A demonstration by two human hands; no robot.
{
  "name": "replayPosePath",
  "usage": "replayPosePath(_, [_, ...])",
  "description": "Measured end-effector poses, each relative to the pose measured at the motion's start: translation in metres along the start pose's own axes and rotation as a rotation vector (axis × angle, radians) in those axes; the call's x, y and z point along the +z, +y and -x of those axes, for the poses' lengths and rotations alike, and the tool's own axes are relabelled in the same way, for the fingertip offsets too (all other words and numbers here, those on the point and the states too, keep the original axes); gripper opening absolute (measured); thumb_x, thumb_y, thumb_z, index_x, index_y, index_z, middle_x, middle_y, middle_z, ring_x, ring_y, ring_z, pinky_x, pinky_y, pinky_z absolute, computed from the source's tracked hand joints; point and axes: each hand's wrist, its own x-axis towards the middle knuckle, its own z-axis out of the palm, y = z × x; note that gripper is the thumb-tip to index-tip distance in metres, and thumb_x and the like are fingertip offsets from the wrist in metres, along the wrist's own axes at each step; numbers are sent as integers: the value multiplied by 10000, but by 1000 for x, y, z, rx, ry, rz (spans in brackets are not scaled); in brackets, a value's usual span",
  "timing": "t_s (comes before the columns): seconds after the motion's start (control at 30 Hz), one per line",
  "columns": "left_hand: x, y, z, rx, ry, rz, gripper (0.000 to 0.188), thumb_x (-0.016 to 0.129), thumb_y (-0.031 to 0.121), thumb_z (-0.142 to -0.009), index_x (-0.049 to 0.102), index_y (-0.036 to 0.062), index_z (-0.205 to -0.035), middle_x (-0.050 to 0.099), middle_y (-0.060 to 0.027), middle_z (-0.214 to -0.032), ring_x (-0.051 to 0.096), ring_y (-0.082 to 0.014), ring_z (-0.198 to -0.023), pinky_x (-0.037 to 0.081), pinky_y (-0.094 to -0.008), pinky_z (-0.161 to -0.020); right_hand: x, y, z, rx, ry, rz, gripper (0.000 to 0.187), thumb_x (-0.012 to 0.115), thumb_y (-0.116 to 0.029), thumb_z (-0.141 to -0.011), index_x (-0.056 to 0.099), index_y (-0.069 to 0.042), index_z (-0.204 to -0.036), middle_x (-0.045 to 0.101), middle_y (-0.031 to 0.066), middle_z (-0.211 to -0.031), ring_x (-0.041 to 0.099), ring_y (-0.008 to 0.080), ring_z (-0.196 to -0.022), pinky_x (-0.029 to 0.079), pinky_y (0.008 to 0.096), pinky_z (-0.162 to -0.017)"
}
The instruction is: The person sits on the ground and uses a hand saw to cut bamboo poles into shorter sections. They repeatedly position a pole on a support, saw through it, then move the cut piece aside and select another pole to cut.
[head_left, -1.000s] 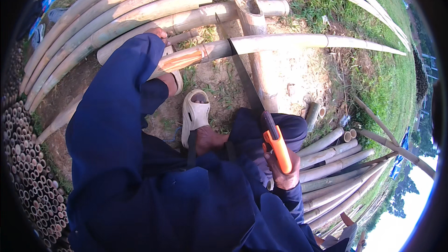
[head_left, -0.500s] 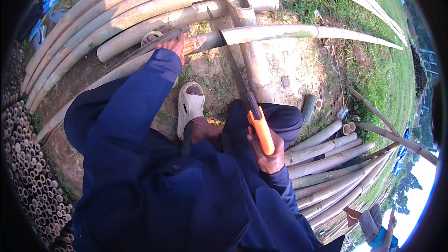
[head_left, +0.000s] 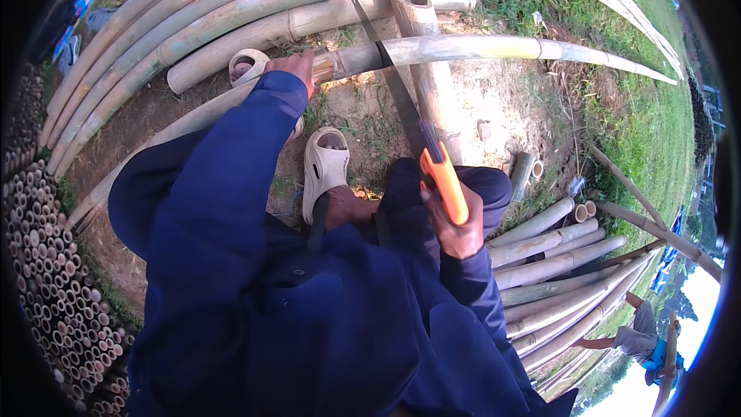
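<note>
A long pale bamboo pole curves across in front of me, lying over a thicker bamboo log. My left hand is closed round the pole, left of a split, tan-coloured section. In my right hand is the orange handle of a handsaw, the fingers wrapped round it. The saw's dark blade slants up and left and crosses the pole at a dark band, just right of my left hand. Its far end reaches past the pole.
Several bamboo poles lie side by side at the upper left, and more poles at the lower right. Stacked bamboo ends fill the left edge. A short tube lies near my right knee. Another person is at the far lower right.
The handsaw has slid forward, away from me, with my right hand. The split strip that stuck out beside my left hand no longer shows. The view has shifted slightly.
</note>
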Motion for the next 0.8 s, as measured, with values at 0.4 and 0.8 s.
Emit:
replayPosePath(0.4, [-16, 13, 5, -50, -15, 49, 418, 822, 225, -788, 653, 73, -1139, 754, -193, -1091, 716, -412, -1070, 529, -532, -947, 28, 30, -32, -74, 66, 45, 207, 761, -76, -917, 684, 50, -1062, 693, 120, -821, 582, 139, -725, 510, 314, -701])
replayPosePath(0.8, [9, -21, -69, -13, -448, 521, 1242, 902, 726, -541, 559, -60, -1438, 620, -276, -1400, 612, -368, -1304, 447, -397, -1121, 8, 34, -19, -6, 88, 20, 204, 744, -59, -927, 681, 65, -1077, 691, 60, -848, 605, 104, -771, 512, 279, -718])
